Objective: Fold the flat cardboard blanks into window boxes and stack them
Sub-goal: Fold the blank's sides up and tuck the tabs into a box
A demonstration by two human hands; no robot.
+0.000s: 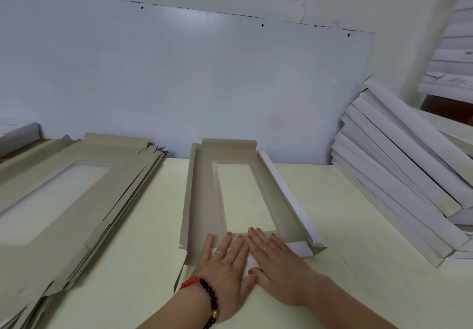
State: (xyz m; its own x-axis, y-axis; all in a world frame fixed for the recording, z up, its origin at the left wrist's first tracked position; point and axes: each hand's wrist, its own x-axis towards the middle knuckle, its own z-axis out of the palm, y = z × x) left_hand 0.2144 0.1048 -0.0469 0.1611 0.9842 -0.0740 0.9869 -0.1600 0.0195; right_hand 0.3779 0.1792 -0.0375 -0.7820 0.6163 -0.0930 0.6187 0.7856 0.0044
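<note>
A half-folded grey cardboard window blank (pixel 204 195) lies lengthwise in the middle of the table, its long side walls and far end flap raised. My left hand (pixel 225 272), with a bead bracelet at the wrist, presses flat on its near end flap. Beside it, touching, my right hand (pixel 279 270) lies flat with straight fingers on the same flap. A thick pile of flat grey blanks (pixel 76 200) with window cut-outs sits to the left. Several finished white boxes (pixel 399 170) lean in a slanted stack at the right.
The pale cream table (pixel 332 226) runs up to a white board on the wall (pixel 179 72). More white boxes or packets (pixel 453 72) are piled at the far right. A white roll or box (pixel 18 136) lies at the far left edge.
</note>
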